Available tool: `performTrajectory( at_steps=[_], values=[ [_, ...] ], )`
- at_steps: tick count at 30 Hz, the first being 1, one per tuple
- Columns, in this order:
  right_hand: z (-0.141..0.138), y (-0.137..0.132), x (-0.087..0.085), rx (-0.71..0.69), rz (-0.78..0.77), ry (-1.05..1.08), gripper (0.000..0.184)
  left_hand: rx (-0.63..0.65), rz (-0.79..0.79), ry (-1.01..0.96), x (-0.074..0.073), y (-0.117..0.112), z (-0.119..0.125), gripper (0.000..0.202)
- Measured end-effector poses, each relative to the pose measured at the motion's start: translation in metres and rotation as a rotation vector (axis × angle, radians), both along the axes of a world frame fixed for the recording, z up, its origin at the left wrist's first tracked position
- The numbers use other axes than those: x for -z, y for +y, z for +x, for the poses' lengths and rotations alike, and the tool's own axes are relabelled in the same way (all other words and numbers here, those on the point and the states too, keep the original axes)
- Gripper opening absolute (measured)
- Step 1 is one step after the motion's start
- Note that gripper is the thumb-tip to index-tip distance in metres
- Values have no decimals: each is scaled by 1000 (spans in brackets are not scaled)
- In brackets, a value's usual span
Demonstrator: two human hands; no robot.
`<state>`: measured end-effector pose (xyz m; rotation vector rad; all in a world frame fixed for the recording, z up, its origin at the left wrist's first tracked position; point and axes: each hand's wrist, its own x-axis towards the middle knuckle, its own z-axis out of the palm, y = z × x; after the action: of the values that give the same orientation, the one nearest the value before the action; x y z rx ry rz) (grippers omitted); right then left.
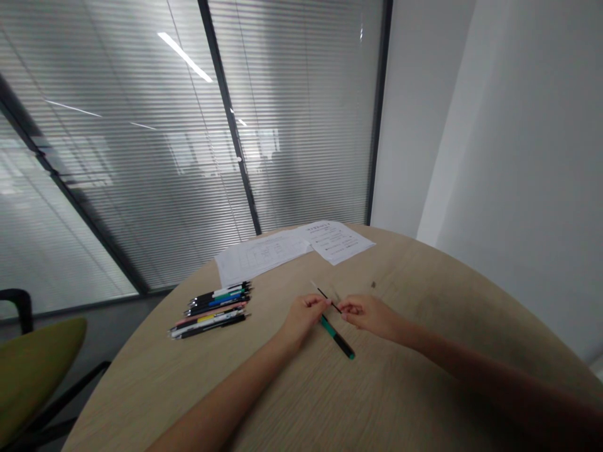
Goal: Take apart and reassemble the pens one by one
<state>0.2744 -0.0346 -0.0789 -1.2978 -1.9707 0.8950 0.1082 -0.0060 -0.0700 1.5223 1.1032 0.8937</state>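
My left hand (304, 316) and my right hand (367, 314) meet over the middle of a round wooden table (424, 282). Both have their fingers pinched together. Between them runs a thin black refill (325, 295) with a pale tip that sticks out toward the far side; the left fingers pinch it and the right fingers close on its near end. Just below the hands a green and black pen barrel (338, 339) lies on the table, touching neither hand that I can tell.
A row of several pens (211, 309) lies to the left of my hands. Two printed sheets of paper (292, 246) rest at the far edge. A small dark part (373, 284) sits beyond my right hand. A green chair (32, 370) stands at the lower left, glass walls with blinds behind.
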Motion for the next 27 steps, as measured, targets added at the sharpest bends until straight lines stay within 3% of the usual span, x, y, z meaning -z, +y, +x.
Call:
performTrajectory(
  at_steps=[10, 15, 20, 27],
  values=[
    [3, 5, 8, -12, 13, -46, 29, -115, -31, -101, 5, 16, -10, 25],
    [18, 17, 2, 117, 71, -183, 19, -174, -13, -137, 6, 31, -24, 26],
    [39, 40, -5, 297, 120, -364, 20, -209, 9, -187, 10, 37, -30, 27],
    [41, 85, -7, 360, 125, -465, 19, -202, 18, -173, 14, 37, -28, 26]
  ],
)
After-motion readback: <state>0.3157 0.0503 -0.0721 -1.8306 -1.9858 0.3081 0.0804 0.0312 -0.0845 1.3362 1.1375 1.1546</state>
